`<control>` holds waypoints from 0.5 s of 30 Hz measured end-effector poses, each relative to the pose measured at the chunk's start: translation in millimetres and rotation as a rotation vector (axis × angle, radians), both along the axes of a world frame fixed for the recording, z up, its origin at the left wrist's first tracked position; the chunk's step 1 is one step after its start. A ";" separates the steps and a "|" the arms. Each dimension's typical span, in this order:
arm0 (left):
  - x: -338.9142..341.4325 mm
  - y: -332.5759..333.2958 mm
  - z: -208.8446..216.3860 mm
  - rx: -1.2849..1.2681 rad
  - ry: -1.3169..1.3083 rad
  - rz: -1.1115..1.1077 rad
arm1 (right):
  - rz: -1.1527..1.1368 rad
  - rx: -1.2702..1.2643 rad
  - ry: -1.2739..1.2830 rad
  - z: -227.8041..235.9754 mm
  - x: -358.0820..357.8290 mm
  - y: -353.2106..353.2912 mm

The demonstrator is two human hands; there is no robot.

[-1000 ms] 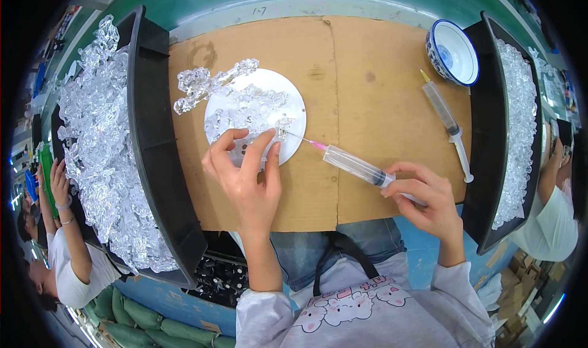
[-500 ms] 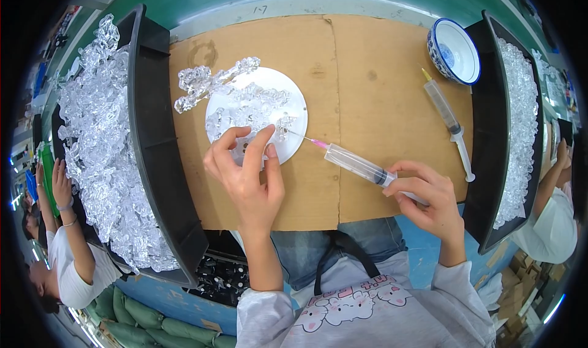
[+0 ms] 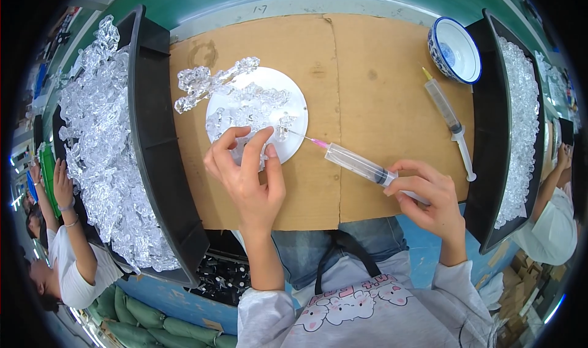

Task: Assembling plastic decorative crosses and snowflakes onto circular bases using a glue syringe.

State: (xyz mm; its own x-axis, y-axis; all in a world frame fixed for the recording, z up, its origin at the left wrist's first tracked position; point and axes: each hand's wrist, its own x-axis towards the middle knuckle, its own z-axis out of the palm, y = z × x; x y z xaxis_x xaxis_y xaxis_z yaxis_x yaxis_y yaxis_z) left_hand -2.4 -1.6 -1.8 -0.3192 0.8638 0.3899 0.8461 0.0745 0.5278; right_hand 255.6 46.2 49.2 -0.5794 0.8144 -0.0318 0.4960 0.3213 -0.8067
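Observation:
My left hand point(image 3: 248, 176) is over a round white plate point(image 3: 297, 100), its fingers bent around a clear plastic piece point(image 3: 263, 159) at the near side. Part of that piece is hidden by the fingers. More clear pieces point(image 3: 254, 100) lie across the plate, and a knobbly clear cluster point(image 3: 196, 85) overhangs its far left edge. In my right hand point(image 3: 429, 198) is a syringe point(image 3: 355, 163) with a pink needle hub, held by its plunger end. The needle points left, its tip at a small clear piece point(image 3: 283, 127) beside my left index fingertip.
A second syringe point(image 3: 444, 106) with a yellow hub lies on the cardboard point(image 3: 380, 103) at right, below a blue-and-white bowl point(image 3: 456, 51). Black bins with clear pieces stand at left point(image 3: 144, 103) and right point(image 3: 493, 134). Other people work on both sides.
Hardly anything differs. Both hands, the syringe and the plate stay in nearly the same place, while the person at left has shifted slightly.

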 end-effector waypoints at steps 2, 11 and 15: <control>-0.3 -0.2 0.1 -0.006 -0.003 -0.003 | -0.003 0.001 -0.001 0.1 -0.1 0.2; -1.0 -1.2 1.3 -0.019 0.031 -0.037 | -0.008 -0.015 0.002 1.1 0.7 -1.0; -1.1 -2.6 2.3 -0.036 0.056 -0.051 | -0.004 -0.011 0.002 1.8 6.9 -2.8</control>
State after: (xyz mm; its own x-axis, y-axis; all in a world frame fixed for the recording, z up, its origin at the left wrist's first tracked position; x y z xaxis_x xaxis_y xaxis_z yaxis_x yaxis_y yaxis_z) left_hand -3.4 -4.2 0.5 -0.2529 0.8921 0.3743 0.8775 0.0485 0.4771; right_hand 262.5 43.4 51.0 -0.5763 0.8163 -0.0391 0.4953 0.3109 -0.8112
